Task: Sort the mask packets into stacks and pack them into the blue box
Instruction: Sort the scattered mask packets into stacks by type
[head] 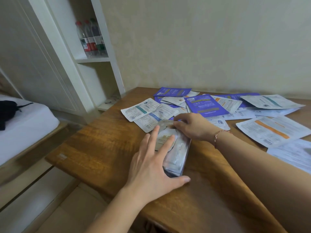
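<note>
A stack of silver mask packets lies on the wooden table in front of me. My left hand lies flat on the stack with spread straight fingers, thumb at its near end. My right hand pinches the far end of the top packet with curled fingers. Behind them a loose heap of packets is scattered: purple ones, white ones with teal stripes and white ones with orange stripes. No blue box is in view.
The table stands against a cream wall. To the left is a white shelf unit with three water bottles. A bed with a white sheet and a black item lies at the far left. The table's left edge drops to the floor.
</note>
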A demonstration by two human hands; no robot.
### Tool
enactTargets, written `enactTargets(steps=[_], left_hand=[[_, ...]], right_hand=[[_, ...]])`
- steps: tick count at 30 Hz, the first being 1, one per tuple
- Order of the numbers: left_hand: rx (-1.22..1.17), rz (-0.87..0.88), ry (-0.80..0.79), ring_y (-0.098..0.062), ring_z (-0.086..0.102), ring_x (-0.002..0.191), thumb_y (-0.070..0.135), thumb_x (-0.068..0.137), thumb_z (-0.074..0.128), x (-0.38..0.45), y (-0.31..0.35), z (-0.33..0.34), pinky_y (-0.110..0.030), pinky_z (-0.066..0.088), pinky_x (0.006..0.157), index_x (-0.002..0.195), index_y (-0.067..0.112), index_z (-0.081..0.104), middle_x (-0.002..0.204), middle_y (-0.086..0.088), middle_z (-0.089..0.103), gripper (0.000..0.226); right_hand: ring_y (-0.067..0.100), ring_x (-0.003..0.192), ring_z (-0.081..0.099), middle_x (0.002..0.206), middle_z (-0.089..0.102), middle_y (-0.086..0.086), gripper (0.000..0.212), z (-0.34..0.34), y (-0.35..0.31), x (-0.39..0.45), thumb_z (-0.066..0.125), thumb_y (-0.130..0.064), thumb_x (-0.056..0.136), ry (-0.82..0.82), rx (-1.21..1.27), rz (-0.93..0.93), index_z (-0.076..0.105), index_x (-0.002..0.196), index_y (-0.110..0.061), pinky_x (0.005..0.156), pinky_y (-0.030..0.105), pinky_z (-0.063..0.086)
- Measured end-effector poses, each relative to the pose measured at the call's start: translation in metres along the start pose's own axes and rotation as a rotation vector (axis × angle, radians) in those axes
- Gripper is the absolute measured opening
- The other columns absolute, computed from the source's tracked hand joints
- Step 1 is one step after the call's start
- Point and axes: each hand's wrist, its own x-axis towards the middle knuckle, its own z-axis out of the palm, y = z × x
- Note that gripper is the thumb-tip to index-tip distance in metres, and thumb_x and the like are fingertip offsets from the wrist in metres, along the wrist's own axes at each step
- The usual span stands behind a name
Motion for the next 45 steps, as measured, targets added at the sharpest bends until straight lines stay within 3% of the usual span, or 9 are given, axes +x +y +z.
enactTargets(steps=[11, 18, 24, 30, 34, 36, 38, 42, 45], left_hand=[[0.049, -0.017, 0.049, -0.016, 0.009, 0.146, 0.078, 0.063, 0.054, 0.004, 0.004, 0.005, -0.042, 0.036, 0.108, 0.144, 0.047, 0.017, 0.160, 0.011, -0.010, 0.094], [0.058, -0.029, 0.024, -0.013, 0.005, 0.146, 0.082, 0.062, 0.053, 0.000, 0.001, 0.000, -0.038, 0.033, 0.111, 0.146, 0.048, 0.014, 0.158, 0.016, -0.018, 0.098], [0.039, -0.052, 0.014, -0.012, 0.014, 0.144, 0.082, 0.057, 0.055, -0.007, -0.019, -0.008, -0.040, 0.040, 0.107, 0.145, 0.047, 0.024, 0.160, 0.017, -0.008, 0.100], [0.055, -0.019, -0.039, -0.016, -0.006, 0.150, 0.092, 0.052, 0.047, -0.007, -0.013, -0.021, -0.051, 0.015, 0.120, 0.151, 0.046, 0.014, 0.160, 0.018, -0.015, 0.114], [-0.095, 0.189, 0.109, -0.019, 0.003, 0.151, 0.078, 0.068, 0.056, -0.003, 0.017, -0.030, -0.052, 0.021, 0.114, 0.149, 0.039, 0.030, 0.162, 0.010, 0.009, 0.094], [-0.151, 0.262, 0.118, -0.017, 0.003, 0.150, 0.071, 0.077, 0.053, 0.011, 0.043, -0.026, -0.045, 0.020, 0.115, 0.146, 0.041, 0.034, 0.161, 0.012, 0.010, 0.079], [-0.152, 0.231, 0.009, -0.010, -0.013, 0.148, 0.071, 0.082, 0.045, 0.035, 0.073, -0.018, -0.038, 0.009, 0.120, 0.146, 0.045, 0.027, 0.160, 0.019, -0.004, 0.072], [-0.085, 0.070, -0.194, -0.014, -0.013, 0.147, 0.067, 0.088, 0.044, 0.107, 0.108, 0.018, -0.045, 0.007, 0.119, 0.149, 0.041, 0.023, 0.161, 0.014, -0.005, 0.069], [0.027, 0.019, -0.165, -0.029, -0.010, 0.149, 0.065, 0.091, 0.040, 0.166, 0.115, 0.046, -0.058, 0.008, 0.118, 0.151, 0.035, 0.022, 0.164, 0.003, -0.004, 0.069]], right_hand=[[0.025, 0.118, 0.054, 0.132, 0.060, 0.007, 0.040, 0.007, 0.002, -0.008, 0.042, -0.040, 0.101, -0.020, -0.016, 0.009, 0.054, 0.133, -0.020, 0.092, 0.031, 0.042], [0.025, 0.122, 0.053, 0.132, 0.060, 0.008, 0.038, 0.009, -0.005, -0.015, 0.041, -0.036, 0.102, -0.017, 0.036, 0.003, 0.055, 0.132, -0.017, 0.097, 0.031, 0.040], [0.029, 0.109, 0.058, 0.116, 0.066, 0.010, 0.033, 0.026, -0.019, -0.010, 0.041, -0.035, 0.101, -0.022, 0.080, -0.032, 0.061, 0.116, -0.014, 0.091, 0.037, 0.047], [0.024, 0.130, 0.047, 0.141, 0.052, 0.006, 0.052, 0.007, -0.007, -0.019, 0.041, -0.047, 0.099, 0.000, 0.082, -0.034, 0.045, 0.142, -0.018, 0.104, 0.033, 0.037], [0.021, 0.138, 0.034, 0.148, 0.042, -0.002, 0.054, -0.036, 0.055, -0.032, 0.039, -0.056, 0.096, 0.171, -0.255, 0.101, 0.041, 0.143, -0.029, 0.109, 0.044, 0.036], [0.024, 0.142, 0.025, 0.155, 0.030, -0.006, 0.058, -0.056, 0.093, -0.044, 0.033, -0.063, 0.093, 0.103, -0.429, 0.307, 0.033, 0.144, -0.036, 0.110, 0.054, 0.029], [0.025, 0.146, 0.015, 0.158, 0.018, -0.010, 0.063, -0.068, 0.123, -0.060, 0.024, -0.073, 0.088, -0.049, -0.466, 0.438, 0.025, 0.145, -0.044, 0.110, 0.063, 0.018], [0.016, 0.149, 0.001, 0.161, 0.003, -0.017, 0.071, -0.077, 0.147, -0.103, 0.011, -0.077, 0.086, -0.119, -0.514, 0.334, 0.009, 0.150, -0.047, 0.116, 0.057, 0.007], [0.009, 0.149, -0.004, 0.159, -0.004, -0.026, 0.097, -0.079, 0.154, -0.131, -0.018, -0.087, 0.061, -0.097, -0.548, 0.255, 0.005, 0.149, -0.051, 0.118, 0.048, 0.004]])
